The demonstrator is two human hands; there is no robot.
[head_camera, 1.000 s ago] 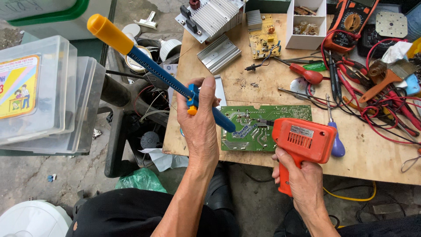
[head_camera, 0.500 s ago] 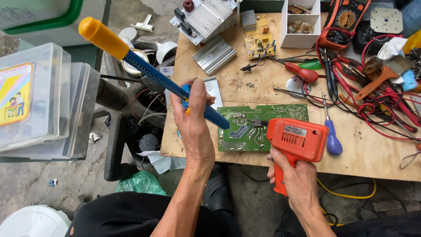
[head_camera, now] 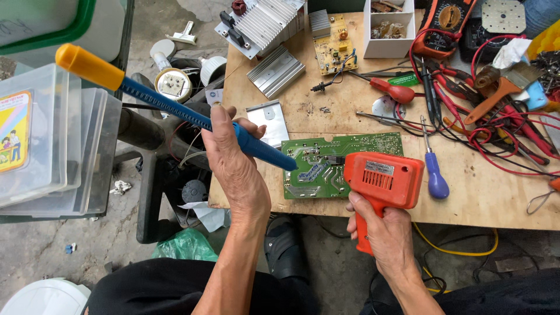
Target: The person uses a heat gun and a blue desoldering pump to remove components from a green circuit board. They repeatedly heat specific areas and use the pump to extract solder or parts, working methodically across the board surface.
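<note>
On the wooden surface (head_camera: pixel 326 99) the green circuit board (head_camera: pixel 350 163) lies flat while the left hand (head_camera: pixel 233 157) grips a blue desoldering pump (head_camera: pixel 175 111) and the right hand (head_camera: pixel 382 233) clutches an orange soldering gun (head_camera: pixel 382 184), apparently mid-desoldering, which calls for steady tips on one joint.

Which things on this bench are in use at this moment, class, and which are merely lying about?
In use:
left hand holding the blue desoldering pump
right hand holding the orange soldering gun
green circuit board, where both tips meet

Lying about:
purple-handled screwdriver
red-handled screwdriver
finned heat sinks
small yellow circuit board
paintbrush
red and black leads
</note>
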